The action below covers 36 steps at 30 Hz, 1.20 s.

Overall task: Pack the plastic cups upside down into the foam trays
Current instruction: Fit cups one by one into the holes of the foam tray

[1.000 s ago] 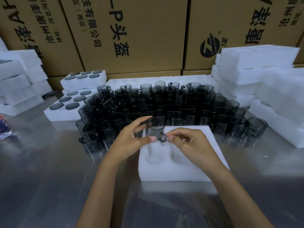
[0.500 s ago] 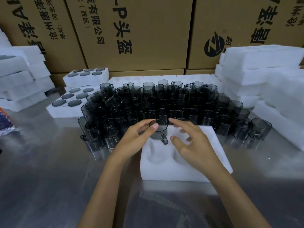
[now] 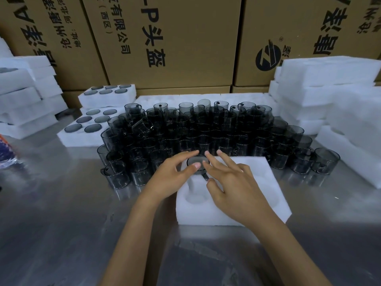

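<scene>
A: In the head view, where is the cup the person is packing?

B: The smoky grey cup (image 3: 197,165) sits upside down in a far-left pocket of the white foam tray (image 3: 257,195), its handle toward the near side.

A: And the hands?

B: The left hand (image 3: 171,178) has its thumb and fingers curled round the cup's left side. The right hand (image 3: 233,186) is spread, with straight fingers resting on the cup's flat bottom; it grips nothing.

A: What is around it?

B: A big cluster of loose grey cups (image 3: 206,131) stands just behind the tray on the metal table (image 3: 61,223). Filled foam trays (image 3: 97,120) lie far left, stacked foam (image 3: 329,89) to the right, cardboard boxes (image 3: 175,38) behind.
</scene>
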Each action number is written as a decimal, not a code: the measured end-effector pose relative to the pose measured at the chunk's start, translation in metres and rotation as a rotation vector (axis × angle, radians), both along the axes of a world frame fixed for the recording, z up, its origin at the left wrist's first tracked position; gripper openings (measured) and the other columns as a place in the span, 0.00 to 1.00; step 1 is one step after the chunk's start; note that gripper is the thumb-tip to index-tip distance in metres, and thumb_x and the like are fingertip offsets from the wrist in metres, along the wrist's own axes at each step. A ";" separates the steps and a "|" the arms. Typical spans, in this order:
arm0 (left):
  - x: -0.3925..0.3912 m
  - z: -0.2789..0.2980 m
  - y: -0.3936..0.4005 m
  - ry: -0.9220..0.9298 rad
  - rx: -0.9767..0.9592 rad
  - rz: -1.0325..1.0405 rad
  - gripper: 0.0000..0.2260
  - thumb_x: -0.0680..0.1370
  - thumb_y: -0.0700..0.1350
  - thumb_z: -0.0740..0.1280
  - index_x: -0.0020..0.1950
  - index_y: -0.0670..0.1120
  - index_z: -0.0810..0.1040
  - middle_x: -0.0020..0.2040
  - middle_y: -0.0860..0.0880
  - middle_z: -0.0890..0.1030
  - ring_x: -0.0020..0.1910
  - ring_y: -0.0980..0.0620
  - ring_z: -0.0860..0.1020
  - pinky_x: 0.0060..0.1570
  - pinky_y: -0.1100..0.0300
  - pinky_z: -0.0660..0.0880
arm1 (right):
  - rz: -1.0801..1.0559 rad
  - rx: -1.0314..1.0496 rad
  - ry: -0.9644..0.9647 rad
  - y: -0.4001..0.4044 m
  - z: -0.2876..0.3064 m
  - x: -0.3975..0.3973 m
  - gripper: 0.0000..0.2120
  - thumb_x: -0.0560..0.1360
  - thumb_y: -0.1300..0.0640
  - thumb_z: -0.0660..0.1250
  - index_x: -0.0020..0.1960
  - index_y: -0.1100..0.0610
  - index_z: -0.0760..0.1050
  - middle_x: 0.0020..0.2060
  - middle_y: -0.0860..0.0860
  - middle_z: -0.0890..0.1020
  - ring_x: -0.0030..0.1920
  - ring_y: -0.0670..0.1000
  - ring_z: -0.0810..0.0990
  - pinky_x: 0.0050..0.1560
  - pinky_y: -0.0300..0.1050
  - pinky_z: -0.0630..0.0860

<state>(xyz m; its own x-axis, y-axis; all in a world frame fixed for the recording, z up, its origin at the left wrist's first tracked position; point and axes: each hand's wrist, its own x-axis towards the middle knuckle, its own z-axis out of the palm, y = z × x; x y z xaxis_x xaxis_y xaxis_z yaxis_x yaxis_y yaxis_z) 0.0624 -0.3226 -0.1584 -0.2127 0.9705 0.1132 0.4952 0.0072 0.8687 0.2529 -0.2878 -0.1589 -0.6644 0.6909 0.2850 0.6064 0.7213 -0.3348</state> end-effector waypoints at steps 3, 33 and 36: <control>0.003 -0.001 0.001 0.016 -0.060 -0.008 0.20 0.80 0.51 0.67 0.72 0.58 0.73 0.78 0.54 0.65 0.78 0.60 0.57 0.77 0.53 0.57 | 0.001 -0.014 -0.027 0.001 -0.002 0.000 0.23 0.83 0.51 0.52 0.77 0.48 0.65 0.79 0.41 0.62 0.80 0.42 0.47 0.74 0.46 0.49; -0.022 0.013 -0.026 0.719 -0.252 0.762 0.08 0.74 0.42 0.70 0.51 0.42 0.82 0.54 0.41 0.77 0.58 0.39 0.69 0.55 0.49 0.67 | -0.078 -0.132 0.102 0.000 0.002 0.002 0.25 0.81 0.49 0.56 0.79 0.46 0.62 0.78 0.44 0.65 0.73 0.46 0.65 0.72 0.35 0.48; -0.021 0.014 -0.026 0.719 -0.228 0.775 0.06 0.73 0.39 0.68 0.46 0.40 0.84 0.52 0.40 0.78 0.56 0.38 0.69 0.54 0.48 0.67 | -0.078 -0.132 0.102 0.001 0.001 0.002 0.25 0.81 0.49 0.56 0.78 0.46 0.62 0.78 0.44 0.65 0.73 0.47 0.65 0.72 0.36 0.49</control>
